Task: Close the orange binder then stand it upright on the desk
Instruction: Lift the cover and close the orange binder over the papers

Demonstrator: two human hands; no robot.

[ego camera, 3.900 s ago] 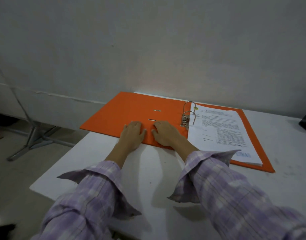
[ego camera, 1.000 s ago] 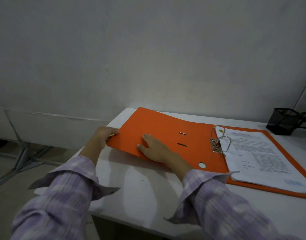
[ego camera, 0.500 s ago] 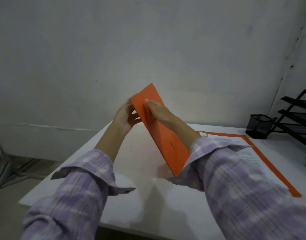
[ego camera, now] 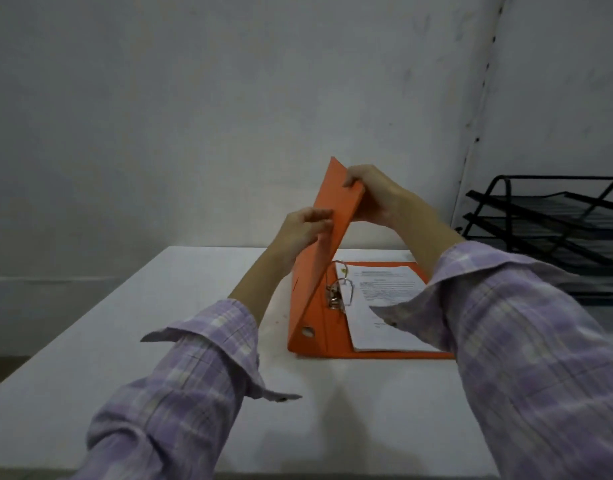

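The orange binder [ego camera: 310, 289] lies on the white desk [ego camera: 159, 334] with its back cover flat and its front cover raised steeply, leaning to the right over the metal rings [ego camera: 339, 294]. Printed sheets [ego camera: 381, 306] rest on the back cover to the right of the rings. My left hand [ego camera: 303, 226] grips the outer face of the raised cover near its top edge. My right hand [ego camera: 374, 195] holds the cover's top edge from the inner side, thumb over the rim.
A black wire tray rack [ego camera: 554, 233] stands at the right against the wall. The desk's left edge [ego camera: 90, 306] drops off to the floor. A plain wall runs close behind the desk.
The front cover has swung from flat on the desk up past vertical and now leans right over the rings. Both hands rose with it and moved to its top edge.
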